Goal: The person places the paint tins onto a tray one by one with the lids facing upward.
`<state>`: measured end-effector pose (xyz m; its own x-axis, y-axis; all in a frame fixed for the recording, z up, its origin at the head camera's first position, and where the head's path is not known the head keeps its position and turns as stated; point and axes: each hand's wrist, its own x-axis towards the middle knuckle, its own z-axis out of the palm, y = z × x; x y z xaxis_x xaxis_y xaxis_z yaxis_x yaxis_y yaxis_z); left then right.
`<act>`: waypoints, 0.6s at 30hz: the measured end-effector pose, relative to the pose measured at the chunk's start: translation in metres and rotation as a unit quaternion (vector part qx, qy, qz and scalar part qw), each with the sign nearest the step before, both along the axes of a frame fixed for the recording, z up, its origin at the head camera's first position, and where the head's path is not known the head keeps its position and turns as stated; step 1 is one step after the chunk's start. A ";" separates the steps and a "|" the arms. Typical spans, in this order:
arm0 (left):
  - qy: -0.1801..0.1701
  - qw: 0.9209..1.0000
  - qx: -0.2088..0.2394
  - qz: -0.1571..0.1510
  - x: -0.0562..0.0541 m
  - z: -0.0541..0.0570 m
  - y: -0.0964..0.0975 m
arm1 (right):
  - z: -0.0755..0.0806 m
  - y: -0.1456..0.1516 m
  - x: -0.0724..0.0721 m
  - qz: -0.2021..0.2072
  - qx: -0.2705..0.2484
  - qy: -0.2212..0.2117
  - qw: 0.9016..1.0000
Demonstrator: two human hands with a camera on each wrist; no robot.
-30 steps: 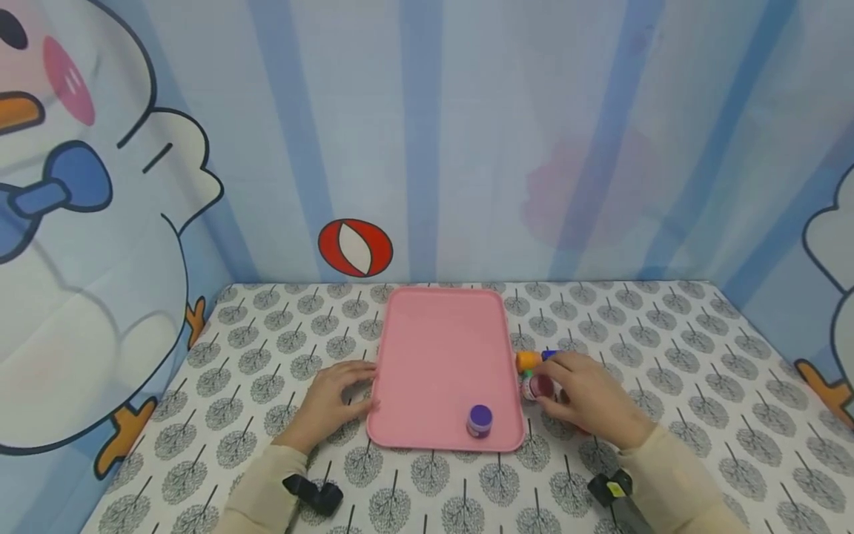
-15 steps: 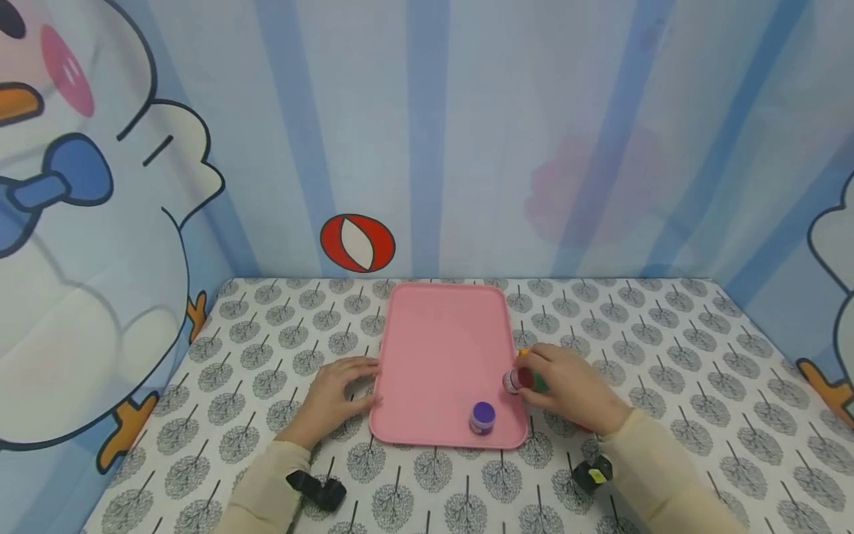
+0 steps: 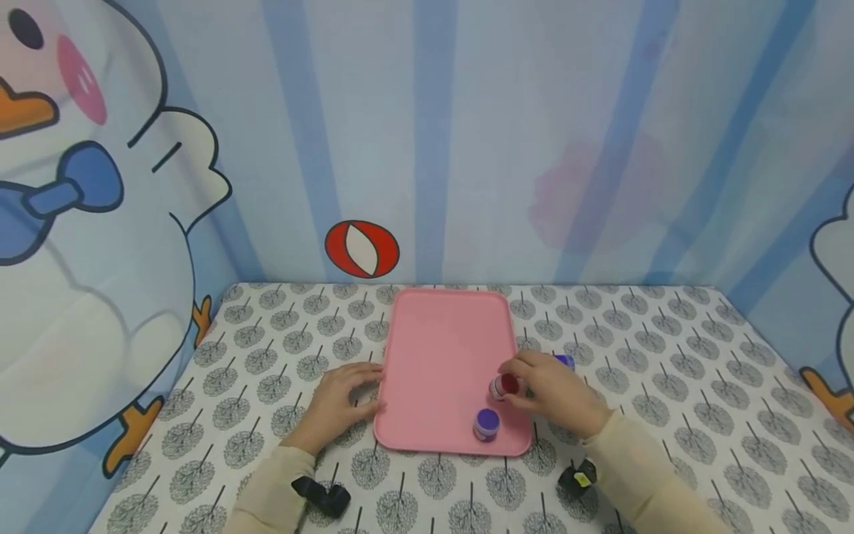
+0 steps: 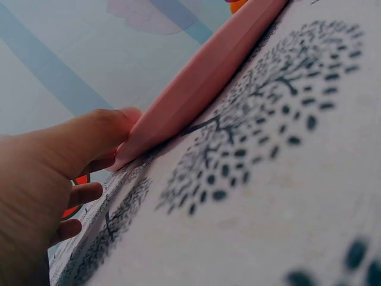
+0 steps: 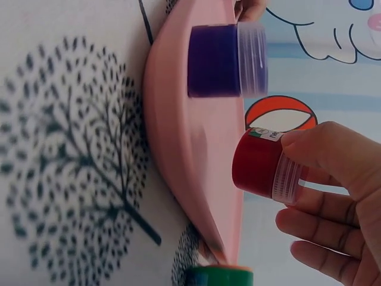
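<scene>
My right hand (image 3: 557, 393) pinches a small red paint jar (image 5: 257, 162) with a clear ridged lid between thumb and fingers. The jar is tilted, over the right side of the pink tray (image 3: 443, 348). Close by, a purple paint jar (image 3: 486, 425) stands upright on the tray near its front right corner; its clear lid (image 5: 252, 59) shows in the right wrist view. My left hand (image 3: 339, 404) lies at the tray's left side, thumb and fingertips touching the rim. In the left wrist view, the thumb (image 4: 113, 125) rests against the tray's edge.
Just right of the tray is a green jar (image 5: 220, 276), mostly hidden by my right hand in the head view. A blue jar (image 3: 564, 361) lies behind that hand. Part of an orange thing (image 4: 237, 5) shows past the tray. Tree-patterned cloth (image 3: 640, 430) covers the table.
My right hand has moved left with the red jar, from beside the tray to over its right side. The left hand stays at the tray's left rim.
</scene>
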<state>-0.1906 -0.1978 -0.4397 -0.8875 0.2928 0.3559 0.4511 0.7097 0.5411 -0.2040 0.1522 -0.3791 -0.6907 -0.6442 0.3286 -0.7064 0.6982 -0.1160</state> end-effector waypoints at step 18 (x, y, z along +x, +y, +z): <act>0.013 1.000 0.000 0.002 0.000 -0.002 -0.001 | -0.012 -0.024 -0.009 0.040 -0.003 0.020 0.999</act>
<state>-0.1906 -0.1984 -0.4420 -0.8792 0.2903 0.3779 0.4624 0.7117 0.5289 -0.2132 0.1285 -0.3909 -0.6238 -0.6943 0.3589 -0.7637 0.6391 -0.0911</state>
